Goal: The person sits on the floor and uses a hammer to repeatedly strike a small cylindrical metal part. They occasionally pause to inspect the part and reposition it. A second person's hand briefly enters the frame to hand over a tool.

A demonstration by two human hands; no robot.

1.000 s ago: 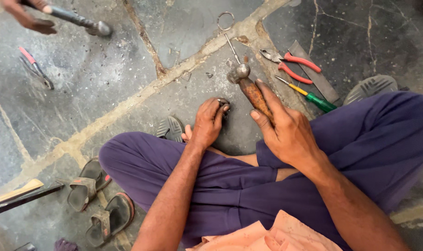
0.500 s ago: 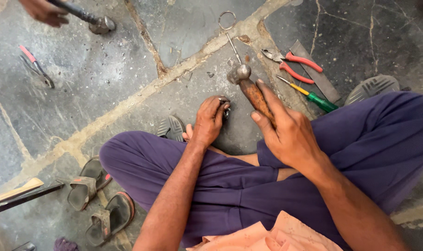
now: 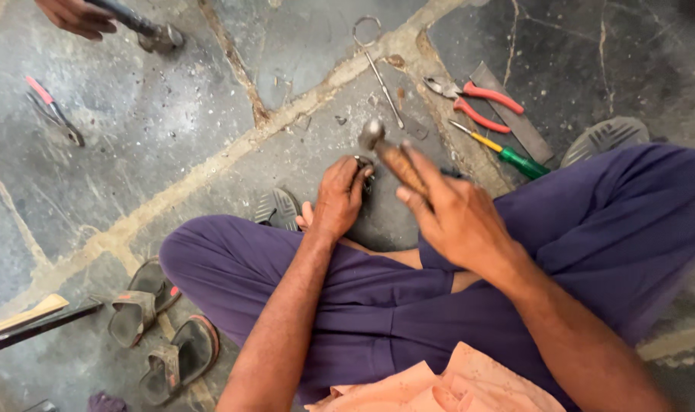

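My right hand (image 3: 454,217) is clamped on the wooden-handled hammer (image 3: 393,156); my left hand (image 3: 338,197) pinches a small metal piece (image 3: 364,164) beside it, bare stone floor (image 3: 210,114) beyond.

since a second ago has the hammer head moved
Yes. The hammer head has pulled toward the person, away from the looped metal rod on the floor, gripped by the right hand.

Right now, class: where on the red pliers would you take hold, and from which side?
Grip the red pliers by the two red handles, coming from the right, above the purple knee. The handles splay open toward that side, while the metal jaws point left. A grey flat file lies close along them, so close the hand from above.
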